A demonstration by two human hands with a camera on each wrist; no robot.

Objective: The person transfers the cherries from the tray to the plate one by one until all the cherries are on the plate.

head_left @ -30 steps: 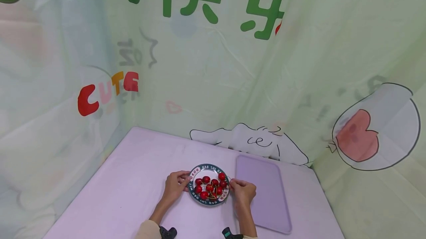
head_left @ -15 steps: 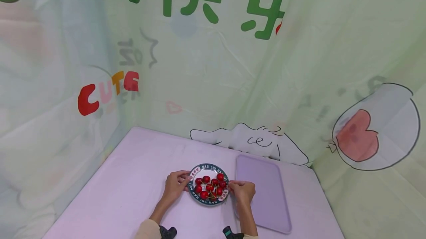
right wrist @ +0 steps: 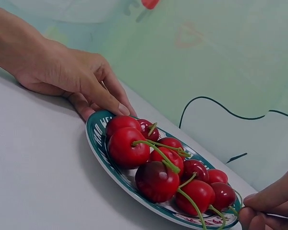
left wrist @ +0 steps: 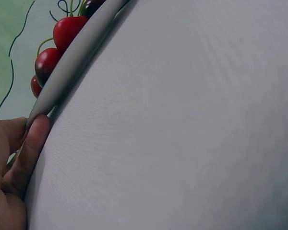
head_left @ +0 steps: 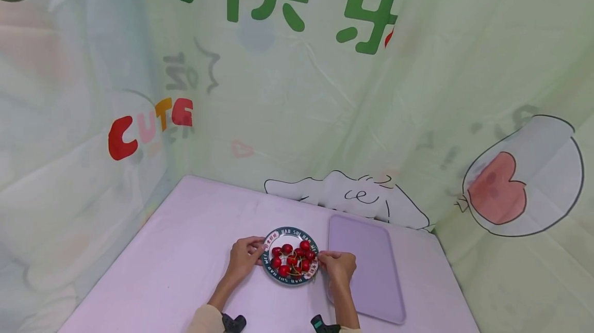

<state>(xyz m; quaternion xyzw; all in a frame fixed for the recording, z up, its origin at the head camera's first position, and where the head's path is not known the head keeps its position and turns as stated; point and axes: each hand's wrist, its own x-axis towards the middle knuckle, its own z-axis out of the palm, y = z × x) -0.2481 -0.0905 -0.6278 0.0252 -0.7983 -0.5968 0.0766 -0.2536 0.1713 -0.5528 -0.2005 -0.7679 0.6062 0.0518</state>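
Observation:
A round plate with a dark green, lettered rim (head_left: 269, 267) carries several red cherries (head_left: 284, 271) with green stems. My left hand (head_left: 243, 258) holds the plate's left edge, a finger under the rim in the left wrist view. On the other side is my right hand (head_left: 341, 266), thumb and finger pinched together right at the plate's edge. The right wrist view shows these fingertips (right wrist: 252, 201) meeting a thin green stem beside a dark red cherry (right wrist: 224, 195). Exactly where the stem ends is hidden by the fingers.
A flat purple tray (head_left: 371, 261) lies to the right of the plate, partly behind the right hand and forearm. The pale table (head_left: 199, 230) meets printed curtains (head_left: 297, 116) at its back and sides.
My right hand has shifted slightly left toward the plate, and the cherry near its fingertips has moved a little left on the plate. The left hand stays at the rim.

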